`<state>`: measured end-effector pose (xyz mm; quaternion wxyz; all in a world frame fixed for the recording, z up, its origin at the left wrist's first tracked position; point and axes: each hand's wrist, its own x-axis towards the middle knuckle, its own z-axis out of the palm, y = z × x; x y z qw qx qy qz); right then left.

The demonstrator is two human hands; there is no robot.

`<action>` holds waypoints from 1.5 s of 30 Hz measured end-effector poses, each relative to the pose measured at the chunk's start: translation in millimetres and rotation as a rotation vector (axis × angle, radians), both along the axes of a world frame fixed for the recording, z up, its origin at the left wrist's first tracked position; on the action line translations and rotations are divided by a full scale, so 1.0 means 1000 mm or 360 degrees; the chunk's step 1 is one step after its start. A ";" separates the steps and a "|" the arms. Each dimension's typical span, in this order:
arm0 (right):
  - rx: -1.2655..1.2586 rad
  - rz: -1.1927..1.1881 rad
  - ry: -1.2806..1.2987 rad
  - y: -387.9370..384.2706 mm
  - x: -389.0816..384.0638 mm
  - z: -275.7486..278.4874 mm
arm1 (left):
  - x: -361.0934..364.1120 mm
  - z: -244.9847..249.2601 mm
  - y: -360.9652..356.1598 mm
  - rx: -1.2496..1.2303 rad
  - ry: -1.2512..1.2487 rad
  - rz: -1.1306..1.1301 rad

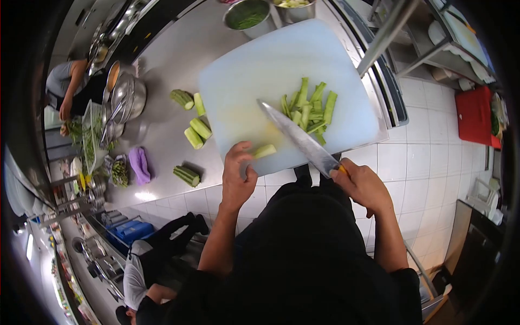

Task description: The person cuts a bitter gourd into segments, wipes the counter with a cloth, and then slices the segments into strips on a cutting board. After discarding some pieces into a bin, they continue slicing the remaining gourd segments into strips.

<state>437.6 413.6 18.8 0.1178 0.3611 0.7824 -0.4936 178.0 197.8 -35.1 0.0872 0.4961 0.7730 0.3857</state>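
Your left hand [238, 176] has its fingers loosely curled, parted and empty — the pale-green vegetable piece [265, 151] lies just right of them, near-left on the cutting board [260, 65], contact unclear. Your right hand [360, 184] is wrapped round the knife [298, 135] — green strips [329, 106] lie right of it.

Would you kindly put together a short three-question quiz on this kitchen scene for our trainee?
1. Which hand grips the knife?
2. True or false: the purple cloth lies on the steel counter, off the cutting board.
3. What lies right beside the left hand? A) a metal bowl; B) a pale green piece; C) a red crate.

Key: 1. The right hand. 2. True. 3. B.
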 end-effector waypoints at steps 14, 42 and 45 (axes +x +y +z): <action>0.1000 -0.0084 0.0337 -0.019 0.008 0.022 | -0.019 -0.004 0.012 0.0031 0.0394 -0.0061; -0.0134 -0.0478 -0.0186 0.022 0.091 0.029 | 0.002 0.010 0.116 0.0183 -0.0178 0.0084; -0.0209 -0.0642 -0.0177 0.044 0.127 0.020 | 0.026 -0.005 0.133 0.0024 -0.0051 0.0131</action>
